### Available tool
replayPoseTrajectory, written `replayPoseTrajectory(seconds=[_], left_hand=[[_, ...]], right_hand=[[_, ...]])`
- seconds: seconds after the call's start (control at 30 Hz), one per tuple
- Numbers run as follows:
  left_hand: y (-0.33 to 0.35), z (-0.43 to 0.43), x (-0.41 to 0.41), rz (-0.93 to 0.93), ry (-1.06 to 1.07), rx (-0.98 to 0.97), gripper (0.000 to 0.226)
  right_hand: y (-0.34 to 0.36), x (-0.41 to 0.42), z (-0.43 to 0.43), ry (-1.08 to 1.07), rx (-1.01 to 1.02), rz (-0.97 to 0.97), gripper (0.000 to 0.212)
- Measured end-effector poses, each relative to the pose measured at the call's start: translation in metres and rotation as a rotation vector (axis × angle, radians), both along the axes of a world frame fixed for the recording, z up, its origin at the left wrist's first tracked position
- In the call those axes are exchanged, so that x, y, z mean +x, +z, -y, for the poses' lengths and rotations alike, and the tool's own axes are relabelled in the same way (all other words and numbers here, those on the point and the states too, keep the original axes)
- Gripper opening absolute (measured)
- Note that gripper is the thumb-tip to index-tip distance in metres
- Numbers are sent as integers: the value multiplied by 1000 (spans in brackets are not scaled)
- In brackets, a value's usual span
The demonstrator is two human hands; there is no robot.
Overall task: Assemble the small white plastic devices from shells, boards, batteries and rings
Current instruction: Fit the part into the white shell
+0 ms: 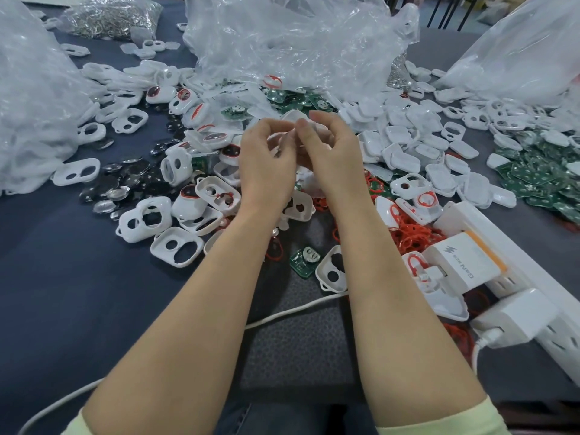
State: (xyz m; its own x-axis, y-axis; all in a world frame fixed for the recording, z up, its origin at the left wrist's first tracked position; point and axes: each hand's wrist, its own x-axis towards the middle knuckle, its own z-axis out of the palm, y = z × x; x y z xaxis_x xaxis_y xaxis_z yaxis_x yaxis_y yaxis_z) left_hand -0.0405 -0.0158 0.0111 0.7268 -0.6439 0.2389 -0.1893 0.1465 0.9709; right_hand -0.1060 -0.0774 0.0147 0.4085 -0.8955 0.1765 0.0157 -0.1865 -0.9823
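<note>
My left hand (266, 158) and my right hand (329, 152) meet above the middle of the table, both curled round one small white plastic device (293, 119). Most of the device is hidden by my fingers; only its top edge shows. White front shells with two holes (175, 251) lie at the near left. Dark round batteries (125, 180) are heaped left of my hands. Red rings (411, 233) pile up to the right of my right forearm. One green board (304, 260) lies between my forearms, and more green boards (533, 180) lie at the right.
Crumpled clear plastic bags (298, 42) rise behind the parts, with others at the far left and right. A white power strip (508, 277) with chargers plugged in runs along the near right. A white cable (282, 315) crosses under my arms. White back shells (408, 152) are heaped right of centre.
</note>
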Motion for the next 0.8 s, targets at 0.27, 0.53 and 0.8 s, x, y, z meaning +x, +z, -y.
replayPoseTrajectory(seconds=[0.27,0.53,0.8], left_hand=[[-4,1,10,9,14,50,19],[-3,0,10,386,-1,256,27],[-2,2,10,431,85,240,13]], right_hand=[[4,-6,5,146,163,76,39],[-1,-9,9,78,208,-13,18],[1,-6,5,61,26,-82,9]])
